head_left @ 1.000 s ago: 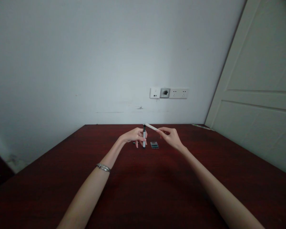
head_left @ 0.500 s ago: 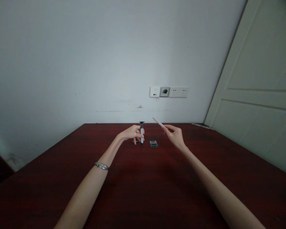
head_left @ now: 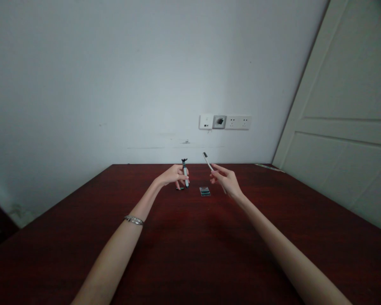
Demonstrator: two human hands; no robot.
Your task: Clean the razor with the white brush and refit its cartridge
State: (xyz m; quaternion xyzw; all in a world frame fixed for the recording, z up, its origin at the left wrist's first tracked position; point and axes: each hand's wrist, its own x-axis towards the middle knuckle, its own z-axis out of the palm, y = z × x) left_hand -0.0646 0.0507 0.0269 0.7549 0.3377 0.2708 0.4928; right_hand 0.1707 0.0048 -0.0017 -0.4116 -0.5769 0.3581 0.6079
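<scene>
My left hand (head_left: 174,175) is closed round the pale handle of a razor (head_left: 186,173), whose dark head points up. Between the fingers and thumb of my right hand (head_left: 227,180) is a white toothbrush (head_left: 207,161), tilted with its dark bristles up and to the left. A small clear pack with dark and green strips (head_left: 205,192) lies on the table between the two hands. Just below my left fingers sits a small dark, greenish piece (head_left: 179,189), partly hidden, its kind unclear.
The dark red wooden table (head_left: 190,254) meets a pale wall (head_left: 146,84) at its far edge. Wall sockets (head_left: 238,122) are set above that edge. A flat strip (head_left: 269,168) lies at the far right corner, near a white panelled door (head_left: 346,140).
The toothbrush has been turned in my right hand, so its bristles now show, and that hand has shifted slightly left. My left hand has moved the razor slightly left and up, tilting it.
</scene>
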